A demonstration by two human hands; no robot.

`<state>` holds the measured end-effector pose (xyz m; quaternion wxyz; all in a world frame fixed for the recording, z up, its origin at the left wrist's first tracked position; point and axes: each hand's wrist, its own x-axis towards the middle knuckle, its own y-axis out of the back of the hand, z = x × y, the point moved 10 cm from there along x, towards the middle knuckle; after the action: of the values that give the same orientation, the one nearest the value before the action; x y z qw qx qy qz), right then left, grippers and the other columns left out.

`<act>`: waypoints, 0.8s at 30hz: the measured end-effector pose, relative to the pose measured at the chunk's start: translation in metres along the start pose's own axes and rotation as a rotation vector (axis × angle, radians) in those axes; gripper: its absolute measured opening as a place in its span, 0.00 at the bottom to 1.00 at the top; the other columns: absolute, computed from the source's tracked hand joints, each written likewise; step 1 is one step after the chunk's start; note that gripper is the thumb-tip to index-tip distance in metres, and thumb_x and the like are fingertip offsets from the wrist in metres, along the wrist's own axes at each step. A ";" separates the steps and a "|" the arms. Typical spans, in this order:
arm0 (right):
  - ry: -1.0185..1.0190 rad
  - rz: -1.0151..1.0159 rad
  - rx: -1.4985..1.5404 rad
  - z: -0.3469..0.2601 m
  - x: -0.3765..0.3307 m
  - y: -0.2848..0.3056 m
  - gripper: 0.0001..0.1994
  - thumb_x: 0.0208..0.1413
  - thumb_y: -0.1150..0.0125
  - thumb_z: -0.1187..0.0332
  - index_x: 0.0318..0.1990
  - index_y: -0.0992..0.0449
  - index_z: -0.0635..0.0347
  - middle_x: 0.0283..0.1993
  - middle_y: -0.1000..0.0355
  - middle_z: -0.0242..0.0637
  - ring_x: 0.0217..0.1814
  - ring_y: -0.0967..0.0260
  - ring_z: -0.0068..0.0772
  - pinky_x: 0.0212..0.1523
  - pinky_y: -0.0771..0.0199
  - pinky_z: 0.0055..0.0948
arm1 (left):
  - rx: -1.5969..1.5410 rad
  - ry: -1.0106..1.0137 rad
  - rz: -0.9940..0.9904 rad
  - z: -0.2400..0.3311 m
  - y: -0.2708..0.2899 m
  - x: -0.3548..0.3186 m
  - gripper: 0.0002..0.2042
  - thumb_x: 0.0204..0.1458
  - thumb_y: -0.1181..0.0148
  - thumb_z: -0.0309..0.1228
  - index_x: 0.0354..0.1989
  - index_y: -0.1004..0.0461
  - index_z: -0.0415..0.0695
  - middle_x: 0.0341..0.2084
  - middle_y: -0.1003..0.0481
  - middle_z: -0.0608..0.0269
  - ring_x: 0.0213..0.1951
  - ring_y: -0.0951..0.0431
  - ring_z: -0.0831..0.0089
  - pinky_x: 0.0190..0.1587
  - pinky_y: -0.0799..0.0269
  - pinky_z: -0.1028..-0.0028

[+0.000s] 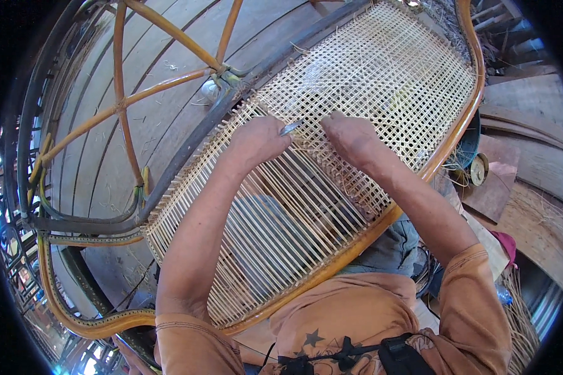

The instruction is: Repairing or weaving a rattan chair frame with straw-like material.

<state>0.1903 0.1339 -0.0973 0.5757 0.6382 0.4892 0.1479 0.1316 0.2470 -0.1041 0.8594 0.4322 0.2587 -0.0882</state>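
Note:
A cane seat panel, partly woven, lies in front of me in a bent rattan frame. Its far right part is a finished-looking open lattice; the near left part has only parallel strands running one way. My left hand is closed around a small metal tool whose shiny blade-like tip points at the lattice edge. Just to its right, my right hand is closed in a pinch low over the weave. Whatever its fingers hold is hidden.
Curved rattan rods of the furniture frame rise at the left, bound at a joint. Below them lies a plank floor with cane scraps. Wooden boards and a spool-like round object sit at right.

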 end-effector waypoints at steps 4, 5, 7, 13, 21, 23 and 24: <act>-0.335 0.296 0.347 0.054 -0.006 0.039 0.07 0.51 0.52 0.73 0.35 0.30 0.63 0.39 0.30 0.48 0.36 0.29 0.47 0.36 0.30 0.39 | -0.013 0.022 0.024 -0.003 -0.005 0.003 0.17 0.44 0.50 0.41 0.23 0.28 0.36 0.20 0.28 0.43 0.28 0.26 0.48 0.35 0.32 0.58; -0.386 0.374 0.627 0.071 -0.010 0.032 0.06 0.51 0.54 0.72 0.34 0.32 0.63 0.33 0.30 0.44 0.31 0.31 0.38 0.34 0.32 0.32 | -0.010 0.053 0.020 0.000 -0.003 0.001 0.17 0.44 0.49 0.42 0.23 0.28 0.37 0.20 0.28 0.44 0.28 0.26 0.49 0.35 0.32 0.58; -0.342 0.370 0.867 0.069 -0.010 0.018 0.04 0.53 0.53 0.72 0.33 0.33 0.62 0.29 0.33 0.38 0.29 0.35 0.28 0.30 0.34 0.28 | 0.018 0.087 0.022 0.002 -0.003 0.000 0.17 0.45 0.48 0.43 0.22 0.27 0.38 0.20 0.27 0.46 0.28 0.26 0.50 0.35 0.32 0.58; -0.244 0.179 0.948 0.030 -0.003 0.008 0.09 0.55 0.45 0.65 0.34 0.24 0.63 0.20 0.37 0.25 0.20 0.44 0.16 0.22 0.42 0.18 | 0.039 0.039 0.031 0.005 0.001 0.003 0.17 0.44 0.46 0.43 0.23 0.28 0.37 0.18 0.28 0.46 0.25 0.26 0.53 0.31 0.32 0.60; -0.219 -0.124 0.886 -0.001 0.011 -0.028 0.13 0.50 0.41 0.60 0.30 0.22 0.62 0.23 0.27 0.39 0.24 0.31 0.30 0.28 0.32 0.32 | -0.181 -0.046 -0.010 0.018 0.008 -0.003 0.20 0.47 0.45 0.44 0.24 0.30 0.34 0.15 0.32 0.50 0.20 0.31 0.64 0.28 0.35 0.66; -0.251 -0.097 0.751 0.002 0.008 -0.026 0.14 0.49 0.41 0.59 0.29 0.22 0.63 0.23 0.27 0.43 0.25 0.30 0.36 0.30 0.32 0.35 | -0.176 -0.060 0.038 0.008 0.000 0.000 0.20 0.47 0.45 0.45 0.24 0.28 0.36 0.18 0.29 0.48 0.23 0.29 0.58 0.30 0.33 0.63; -0.281 -0.070 0.620 0.005 0.005 -0.024 0.15 0.47 0.42 0.58 0.27 0.23 0.63 0.24 0.27 0.47 0.26 0.29 0.42 0.31 0.31 0.39 | -0.167 -0.072 0.085 0.003 -0.001 0.001 0.19 0.47 0.45 0.46 0.25 0.26 0.37 0.20 0.27 0.47 0.27 0.26 0.53 0.33 0.32 0.61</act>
<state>0.1859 0.1314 -0.1217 0.4209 0.7799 0.4483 -0.1168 0.1334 0.2441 -0.1037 0.9041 0.3662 0.2155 -0.0454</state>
